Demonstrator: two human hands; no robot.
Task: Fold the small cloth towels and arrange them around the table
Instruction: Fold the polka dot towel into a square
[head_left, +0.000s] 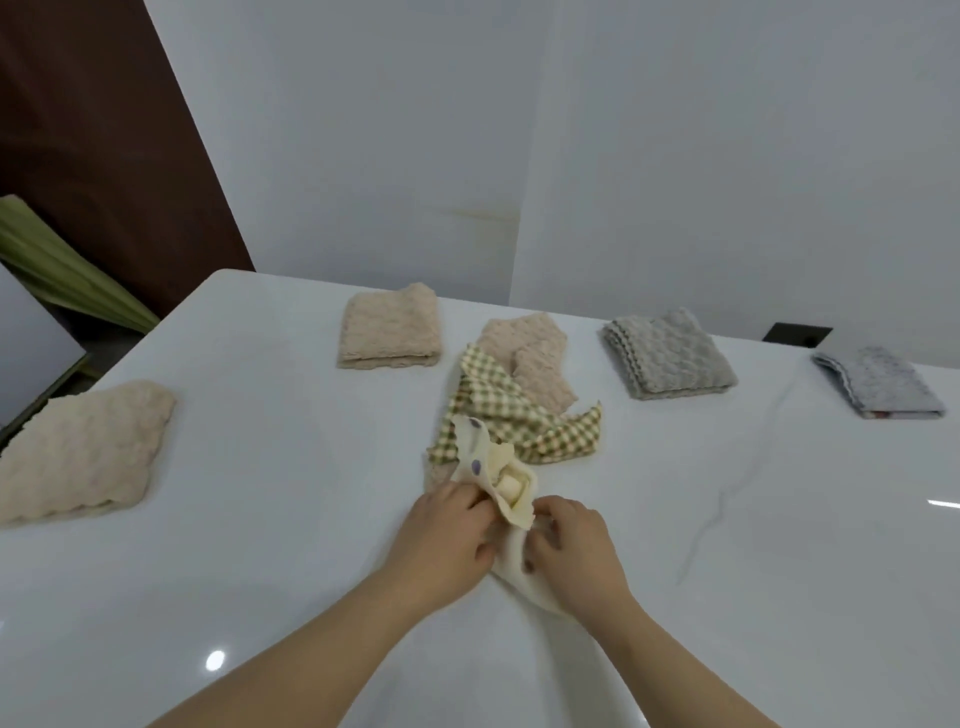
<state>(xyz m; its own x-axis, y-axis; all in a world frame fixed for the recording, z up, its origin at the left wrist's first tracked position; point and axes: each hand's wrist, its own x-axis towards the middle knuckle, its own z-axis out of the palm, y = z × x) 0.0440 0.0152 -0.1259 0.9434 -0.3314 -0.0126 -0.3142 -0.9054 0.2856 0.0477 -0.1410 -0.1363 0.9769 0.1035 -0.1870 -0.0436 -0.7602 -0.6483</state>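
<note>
A crumpled cream towel with grey dots (493, 470) lies in the middle of the white table (260, 519). My left hand (447, 540) and my right hand (576, 551) both grip it from either side, bunching it between them. Just behind it lie an unfolded green checked towel (498, 410) and a loose pink towel (535, 353). Folded towels sit around them: a beige one (83, 452) at the left, a pink one (389, 327) at the back, a grey one (670, 358) and a lighter grey one (878, 382) at the right.
A white wall (571, 156) stands right behind the table's far edge. A dark brown panel (93, 156) and something green (62, 265) are at the far left. A small dark socket (797, 333) sits in the table at the back right.
</note>
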